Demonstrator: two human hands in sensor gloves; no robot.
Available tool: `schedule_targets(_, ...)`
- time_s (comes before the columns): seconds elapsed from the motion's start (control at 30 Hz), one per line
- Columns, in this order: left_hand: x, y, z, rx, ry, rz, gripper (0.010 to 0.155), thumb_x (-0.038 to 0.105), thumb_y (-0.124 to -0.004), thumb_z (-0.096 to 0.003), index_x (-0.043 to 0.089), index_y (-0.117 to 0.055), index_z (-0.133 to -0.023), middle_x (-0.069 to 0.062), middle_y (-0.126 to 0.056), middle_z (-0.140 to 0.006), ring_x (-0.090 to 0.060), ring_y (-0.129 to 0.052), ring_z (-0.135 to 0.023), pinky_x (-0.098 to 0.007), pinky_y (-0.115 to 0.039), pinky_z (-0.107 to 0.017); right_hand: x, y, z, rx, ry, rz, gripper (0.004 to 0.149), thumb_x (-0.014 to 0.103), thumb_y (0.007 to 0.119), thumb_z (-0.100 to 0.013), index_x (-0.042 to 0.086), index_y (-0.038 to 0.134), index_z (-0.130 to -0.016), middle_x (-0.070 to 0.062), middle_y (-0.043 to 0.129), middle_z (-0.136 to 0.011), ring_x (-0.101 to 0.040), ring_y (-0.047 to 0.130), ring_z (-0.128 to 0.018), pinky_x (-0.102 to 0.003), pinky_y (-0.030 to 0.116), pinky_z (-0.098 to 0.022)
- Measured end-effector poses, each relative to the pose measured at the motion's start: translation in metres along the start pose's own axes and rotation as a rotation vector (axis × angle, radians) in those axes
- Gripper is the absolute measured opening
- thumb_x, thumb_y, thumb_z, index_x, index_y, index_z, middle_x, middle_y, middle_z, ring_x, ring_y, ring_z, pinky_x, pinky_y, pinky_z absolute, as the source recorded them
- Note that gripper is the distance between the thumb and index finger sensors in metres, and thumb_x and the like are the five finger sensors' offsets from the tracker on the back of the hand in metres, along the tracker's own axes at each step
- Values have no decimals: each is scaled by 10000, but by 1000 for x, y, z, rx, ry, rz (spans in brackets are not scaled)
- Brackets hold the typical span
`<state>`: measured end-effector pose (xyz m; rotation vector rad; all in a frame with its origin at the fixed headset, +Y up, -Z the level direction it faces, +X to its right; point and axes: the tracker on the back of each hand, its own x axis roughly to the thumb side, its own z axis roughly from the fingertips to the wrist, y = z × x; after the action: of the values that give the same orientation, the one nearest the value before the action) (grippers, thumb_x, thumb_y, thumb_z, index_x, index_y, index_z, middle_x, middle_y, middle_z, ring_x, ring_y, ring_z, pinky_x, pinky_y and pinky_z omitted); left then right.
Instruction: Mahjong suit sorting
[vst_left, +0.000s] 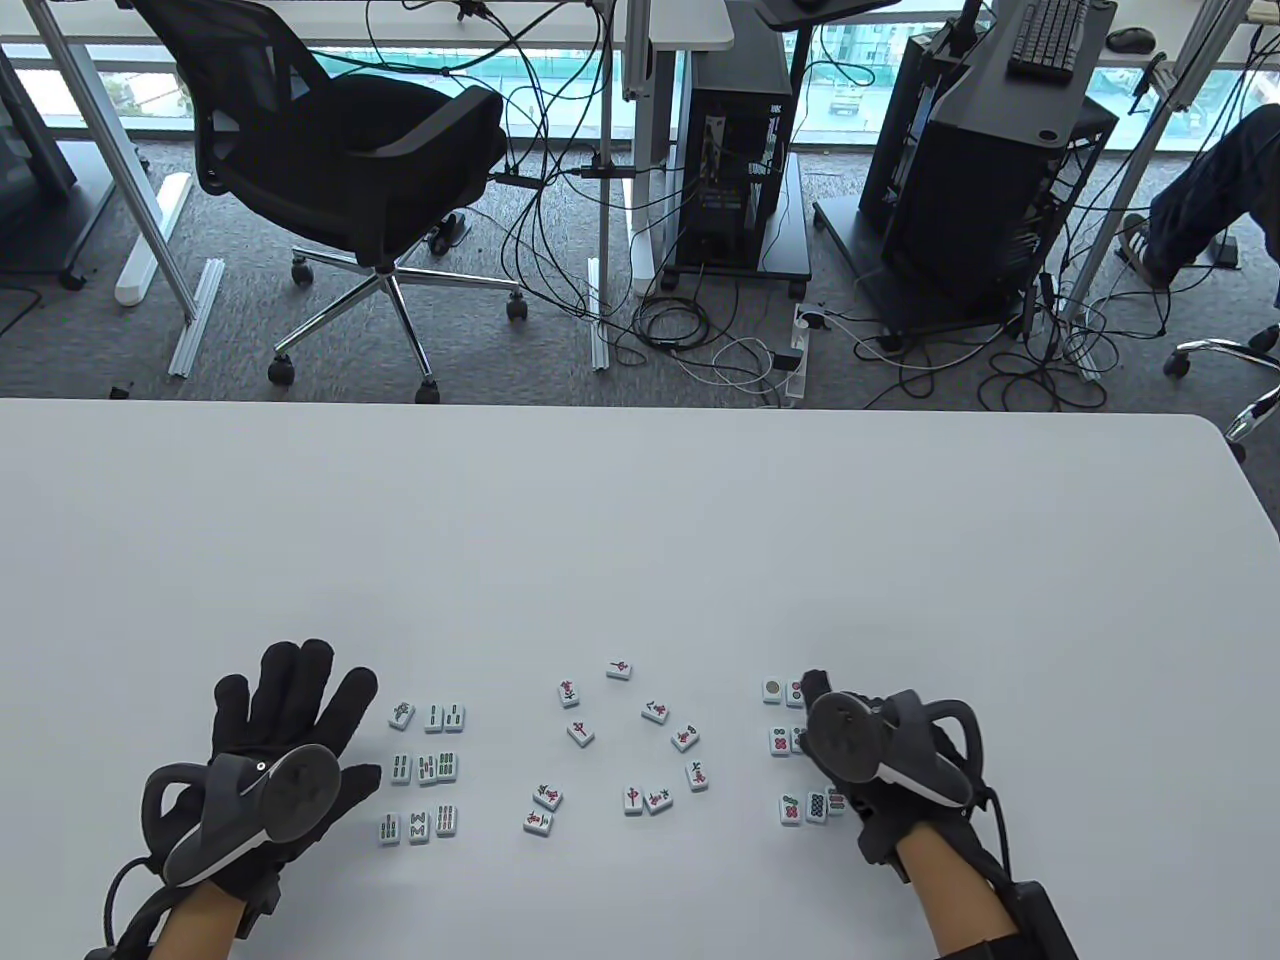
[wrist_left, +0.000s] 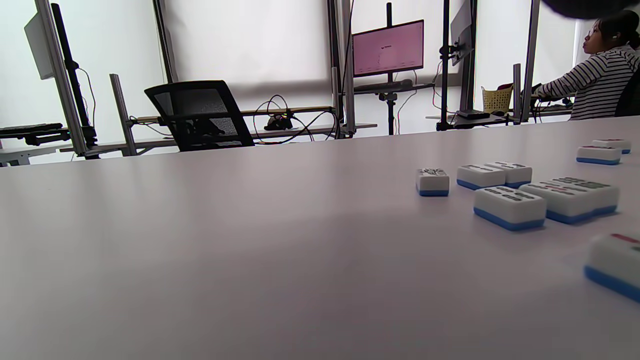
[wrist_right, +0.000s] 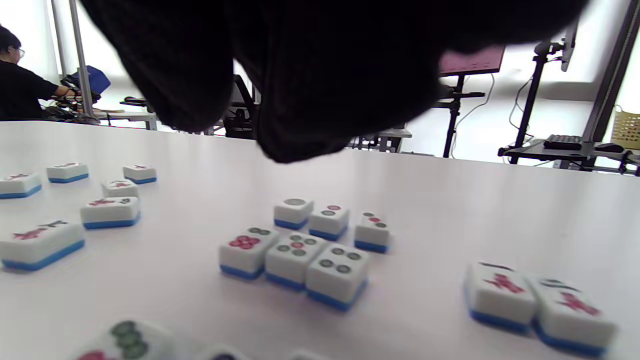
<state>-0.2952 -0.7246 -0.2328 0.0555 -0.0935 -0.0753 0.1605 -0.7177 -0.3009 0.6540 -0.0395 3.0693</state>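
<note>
Three groups of small white, blue-backed mahjong tiles lie face up near the front of the white table (vst_left: 640, 520). Bamboo tiles (vst_left: 425, 768) form rows on the left and show again in the left wrist view as bamboo tiles (wrist_left: 509, 207). Red character tiles (vst_left: 625, 745) are scattered in the middle. Dot tiles (vst_left: 790, 745) sit on the right, seen close up as dot tiles (wrist_right: 299, 250). My left hand (vst_left: 290, 705) lies flat with spread fingers just left of the bamboo rows. My right hand (vst_left: 830, 725) hovers over the dot tiles, its fingers (wrist_right: 300, 75) hanging above them and holding nothing.
Two more tiles with red marks (wrist_right: 532, 300) lie right of the dot group under my right hand. Beyond the table's far edge stand an office chair (vst_left: 350, 150), computer towers (vst_left: 735, 150) and floor cables. People sit at desks in the background.
</note>
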Motion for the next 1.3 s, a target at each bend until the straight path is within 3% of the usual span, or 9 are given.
schedule_targets(0.27, 0, 1, 0, 10, -5, 11, 835, 750, -611, -369, 489, -259, -1079, 131, 5, -1172, -221, -69, -1171, -566, -167, -825, 122, 6, -23, 62, -358, -30, 546, 350, 842, -449, 189, 746, -962, -53, 968, -523, -173, 914, -212, -273, 813, -146)
schedule_targets(0.4, 1, 1, 0, 10, -11, 17, 835, 751, -611, -369, 490, -260, -1079, 132, 5, -1172, -221, -70, -1171, -566, -167, -825, 170, 15, -29, 120, -499, 10, 571, 331, 841, -453, 228, 696, -996, -47, 964, -531, -171, 912, -220, -272, 812, -153)
schedule_targets(0.53, 1, 0, 0, 15, -15, 18, 836, 752, -610, -369, 489, -261, -1081, 131, 4, -1173, -221, -72, -1172, -567, -167, -825, 197, 24, -36, 165, -562, 43, 567, 327, 837, -457, 220, 697, -996, -45, 964, -519, -165, 907, -209, -269, 808, -145)
schedule_targets(0.77, 1, 0, 0, 18, -22, 27, 833, 752, -611, -370, 490, -265, -1081, 131, 2, -1174, -221, -73, -1172, -568, -168, -825, 215, 39, -41, 212, -597, 156, 532, 325, 828, -466, 198, 733, -973, -46, 964, -505, -160, 899, -194, -264, 799, -133)
schedule_targets(1.13, 2, -1, 0, 16, -25, 25, 833, 751, -610, -372, 491, -258, -1080, 134, 20, -1166, -217, -70, -1172, -566, -167, -826, 199, 36, -18, 98, -782, 253, 466, 285, 813, -466, 295, 763, -930, -45, 960, -565, -174, 916, -245, -269, 817, -176)
schedule_targets(1.23, 1, -2, 0, 16, -24, 27, 835, 751, -610, -371, 491, -256, -1080, 135, 22, -1166, -217, -71, -1172, -566, -166, -826, 188, 27, -18, 67, -698, 161, 548, 322, 819, -458, 230, 696, -983, -33, 964, -535, -160, 915, -219, -261, 817, -153)
schedule_targets(1.3, 1, -2, 0, 16, -24, 27, 840, 752, -610, -370, 494, -238, -1078, 134, 24, -1165, -218, -68, -1172, -567, -164, -825, 184, 23, -20, 64, -584, 124, 567, 383, 820, -449, 121, 749, -946, -40, 968, -494, -159, 909, -188, -264, 810, -127)
